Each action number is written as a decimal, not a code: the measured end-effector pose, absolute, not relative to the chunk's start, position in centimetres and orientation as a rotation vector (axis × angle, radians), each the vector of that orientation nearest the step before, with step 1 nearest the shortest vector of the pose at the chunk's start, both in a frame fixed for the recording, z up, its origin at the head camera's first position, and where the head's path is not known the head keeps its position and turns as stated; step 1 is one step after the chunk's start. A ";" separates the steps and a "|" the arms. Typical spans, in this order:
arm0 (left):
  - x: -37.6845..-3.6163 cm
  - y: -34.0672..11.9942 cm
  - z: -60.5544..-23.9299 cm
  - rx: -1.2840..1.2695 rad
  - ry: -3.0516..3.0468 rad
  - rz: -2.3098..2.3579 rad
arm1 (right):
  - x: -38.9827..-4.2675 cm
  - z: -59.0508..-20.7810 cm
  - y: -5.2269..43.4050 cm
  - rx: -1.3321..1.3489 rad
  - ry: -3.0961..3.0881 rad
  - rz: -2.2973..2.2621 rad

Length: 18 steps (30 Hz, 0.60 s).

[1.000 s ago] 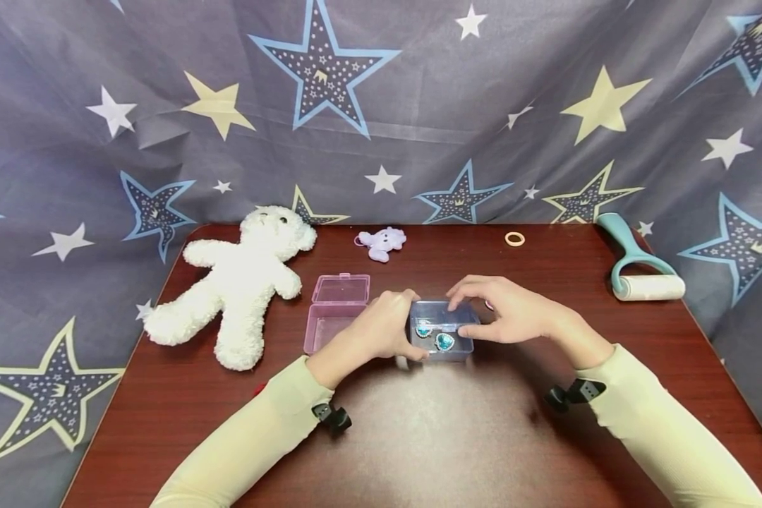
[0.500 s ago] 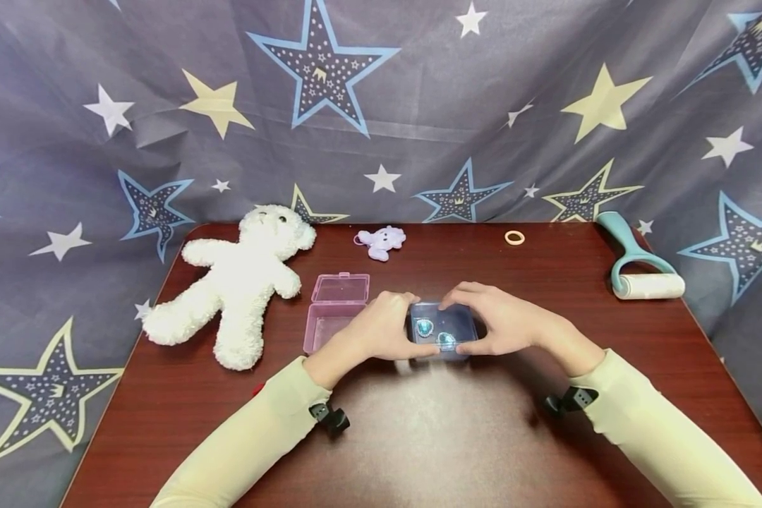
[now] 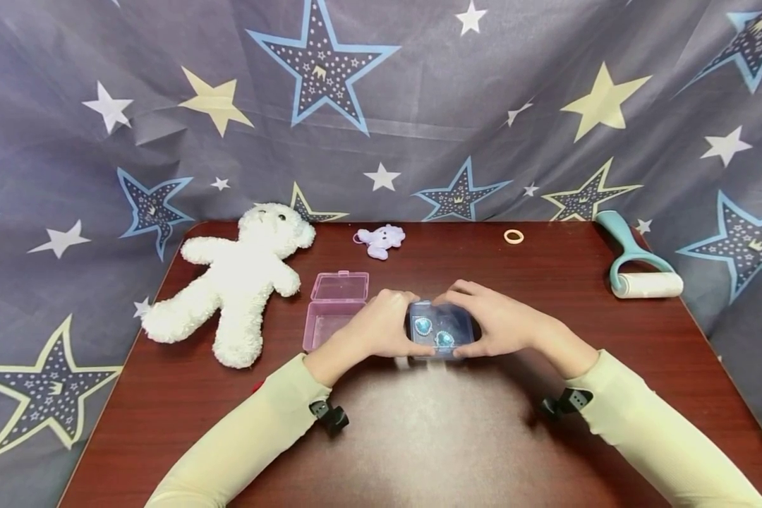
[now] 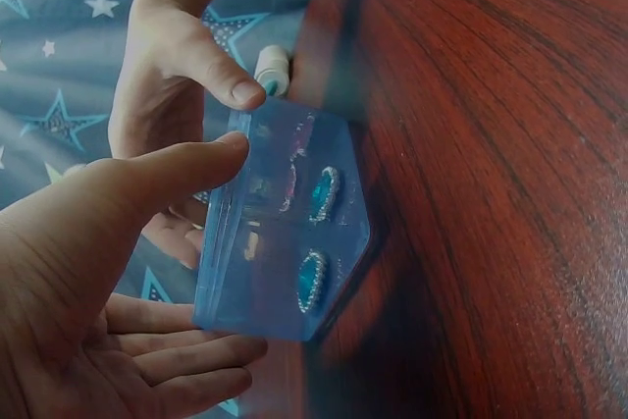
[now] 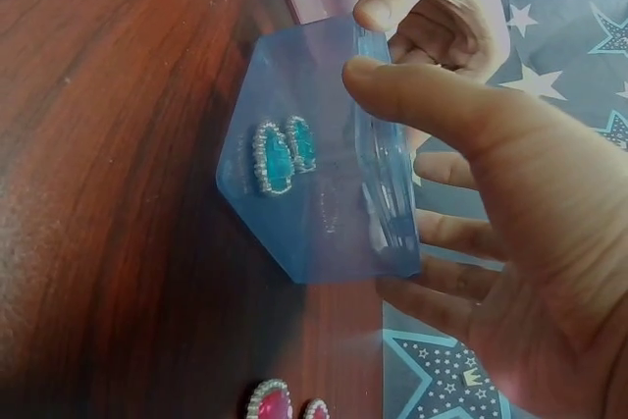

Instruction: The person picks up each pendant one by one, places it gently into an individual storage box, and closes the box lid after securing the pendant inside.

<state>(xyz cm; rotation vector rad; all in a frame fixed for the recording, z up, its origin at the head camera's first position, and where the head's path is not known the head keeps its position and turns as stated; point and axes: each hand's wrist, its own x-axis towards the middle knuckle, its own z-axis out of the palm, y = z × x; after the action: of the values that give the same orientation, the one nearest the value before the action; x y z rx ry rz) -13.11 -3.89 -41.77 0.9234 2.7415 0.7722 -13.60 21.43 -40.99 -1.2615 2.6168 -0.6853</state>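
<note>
**A:** Both hands are on the blue box (image 3: 440, 330) at mid-table (image 3: 457, 437). The left hand (image 3: 381, 330) grips its left end, thumb along the near edge and fingers curled behind.

**B:** And the right hand (image 3: 498, 326) mirrors it on the other end. From the right wrist view, its thumb (image 5: 432, 105) presses on the near top edge of the box (image 5: 314, 174), with the fingers spread beneath the far side.

**A:** The left wrist view shows the same from the other side: thumb (image 4: 167, 179) on the rim of the box (image 4: 285, 242), fingers loosely extended underneath. So each hand pinches the box between thumb and fingers, neither clenched tight.

**B:** The lid looks down on the box. Through the clear plastic two teal gems (image 4: 316, 233) with pale sparkly rims lie inside, side by side.

**A:** Whether the box rests on the table or is lifted just off it, I cannot tell.

**B:** Just left of the left hand, a pink box (image 3: 334, 310) lies open, its lid flat back. Further left sprawls a white teddy bear (image 3: 238, 282).

**A:** At the far edge, a small lilac plush (image 3: 381, 240) and a tan ring (image 3: 513, 236). A lint roller (image 3: 638, 267) is at far right.

**B:** And near the right wrist, a pink gem (image 5: 268, 402) on the wood.
</note>
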 end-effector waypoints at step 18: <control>-13.1 -3.7 -41.8 0.845 2.747 0.752 | -13.5 -41.0 21.3 -1.201 2.611 -0.704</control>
<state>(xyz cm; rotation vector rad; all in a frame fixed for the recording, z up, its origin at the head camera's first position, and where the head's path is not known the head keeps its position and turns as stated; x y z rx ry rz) -13.11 -3.71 -41.75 0.8455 2.7466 0.7518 -13.47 21.26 -41.00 -1.2014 2.6107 -0.7045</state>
